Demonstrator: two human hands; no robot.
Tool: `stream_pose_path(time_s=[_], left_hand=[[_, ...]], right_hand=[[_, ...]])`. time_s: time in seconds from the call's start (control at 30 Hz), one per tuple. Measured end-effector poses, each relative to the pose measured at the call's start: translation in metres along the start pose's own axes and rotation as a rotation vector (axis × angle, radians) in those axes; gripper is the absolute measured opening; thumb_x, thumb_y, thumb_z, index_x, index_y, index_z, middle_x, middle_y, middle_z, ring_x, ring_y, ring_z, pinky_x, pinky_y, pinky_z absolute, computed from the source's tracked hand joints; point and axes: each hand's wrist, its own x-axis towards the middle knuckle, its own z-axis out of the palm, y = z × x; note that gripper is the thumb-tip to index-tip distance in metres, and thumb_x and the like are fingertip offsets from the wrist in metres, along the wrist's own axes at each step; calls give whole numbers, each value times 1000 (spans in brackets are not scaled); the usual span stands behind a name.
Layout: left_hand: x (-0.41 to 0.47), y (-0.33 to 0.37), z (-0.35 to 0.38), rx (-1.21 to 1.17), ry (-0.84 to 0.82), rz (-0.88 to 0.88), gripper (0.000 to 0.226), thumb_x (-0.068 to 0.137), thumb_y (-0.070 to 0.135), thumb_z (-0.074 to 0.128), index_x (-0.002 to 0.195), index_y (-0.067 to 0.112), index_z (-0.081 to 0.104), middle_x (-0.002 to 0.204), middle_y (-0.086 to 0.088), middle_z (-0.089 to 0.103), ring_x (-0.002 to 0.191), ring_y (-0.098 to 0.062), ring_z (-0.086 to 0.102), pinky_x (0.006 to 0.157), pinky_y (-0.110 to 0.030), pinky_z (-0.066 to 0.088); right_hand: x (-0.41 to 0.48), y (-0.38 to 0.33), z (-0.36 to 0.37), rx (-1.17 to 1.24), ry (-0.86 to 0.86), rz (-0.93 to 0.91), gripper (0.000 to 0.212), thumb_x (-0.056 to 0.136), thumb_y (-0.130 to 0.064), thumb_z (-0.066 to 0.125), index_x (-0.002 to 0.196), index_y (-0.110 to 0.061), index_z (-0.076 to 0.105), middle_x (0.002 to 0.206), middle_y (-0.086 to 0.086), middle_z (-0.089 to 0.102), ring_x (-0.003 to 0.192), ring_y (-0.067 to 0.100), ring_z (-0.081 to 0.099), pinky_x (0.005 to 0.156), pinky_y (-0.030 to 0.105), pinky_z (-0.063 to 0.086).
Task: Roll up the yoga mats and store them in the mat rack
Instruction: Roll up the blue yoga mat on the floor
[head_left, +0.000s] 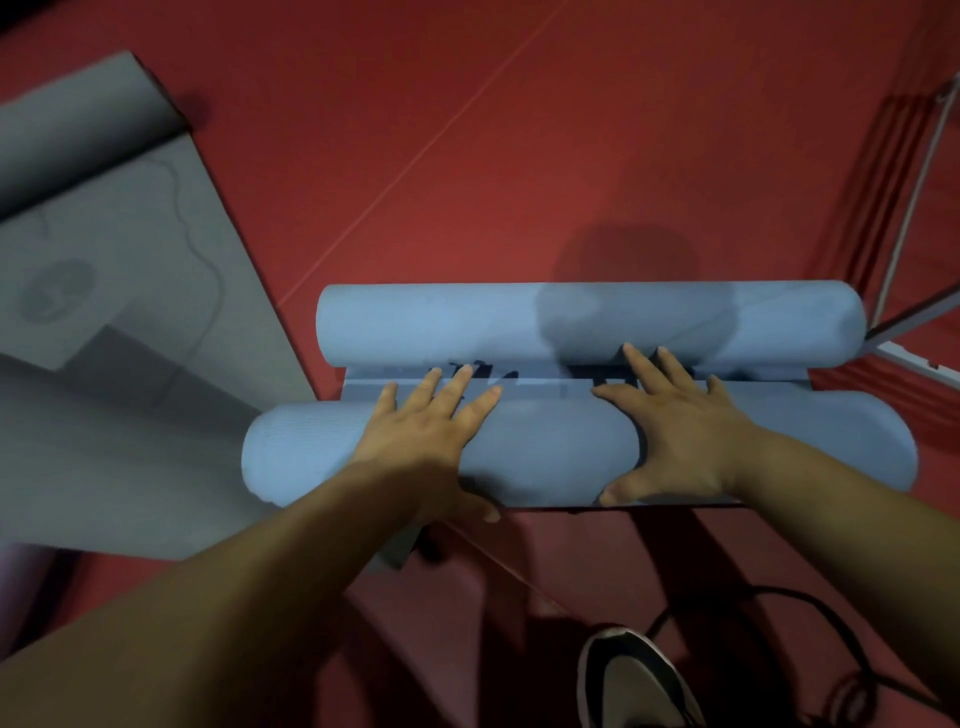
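Note:
A light blue yoga mat (561, 452) lies on the red floor, rolled from both ends into two rolls. The near roll sits under my palms; the far roll (587, 322) lies just beyond, with a narrow flat strip between them. My left hand (431, 431) presses flat on the near roll's left half, fingers spread and reaching the strip. My right hand (670, 426) presses flat on its right half, fingertips touching the far roll. A grey yoga mat (119, 291) lies to the left, mostly flat, with its far end curled into a roll. No mat rack can be identified.
A white metal frame (914, 208) stands at the right edge, its foot close to the far roll's right end. A black cable (810, 618) loops on the floor at the lower right beside my shoe (634, 680). Red floor stretches beyond the mats.

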Motion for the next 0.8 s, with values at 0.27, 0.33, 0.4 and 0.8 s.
stream_pose_path(time_s=[0.27, 0.33, 0.4, 0.8], left_hand=[[11, -2, -6, -51, -10, -7, 133, 59, 86, 71, 161, 36, 1, 171, 7, 0, 157, -21, 7, 125, -54, 15], [13, -3, -11, -56, 35, 22, 121, 54, 87, 69, 155, 37, 23, 160, 9, 36, 142, -19, 41, 115, -43, 37], [11, -3, -16, -59, 91, 42, 103, 51, 86, 68, 138, 40, 40, 132, 15, 59, 116, -16, 60, 98, -36, 49], [-44, 25, -15, -105, 44, 82, 94, 52, 83, 69, 133, 38, 50, 130, 14, 65, 122, -15, 60, 102, -32, 48]], right_hand=[[6, 2, -5, -73, -54, -10, 133, 44, -92, 67, 155, -41, 15, 164, -1, -30, 152, 39, -23, 112, 80, 9], [10, 2, -10, -34, -53, -33, 124, 44, -89, 69, 152, -44, 27, 165, -5, -26, 152, 39, -20, 112, 79, 11], [12, 4, -16, -2, -47, -55, 115, 42, -86, 72, 145, -47, 38, 166, -9, -21, 152, 39, -17, 112, 79, 13], [-39, 3, 3, 107, -243, -95, 103, 44, -83, 77, 137, -49, 48, 163, -21, -24, 149, 32, -31, 116, 75, 3]])
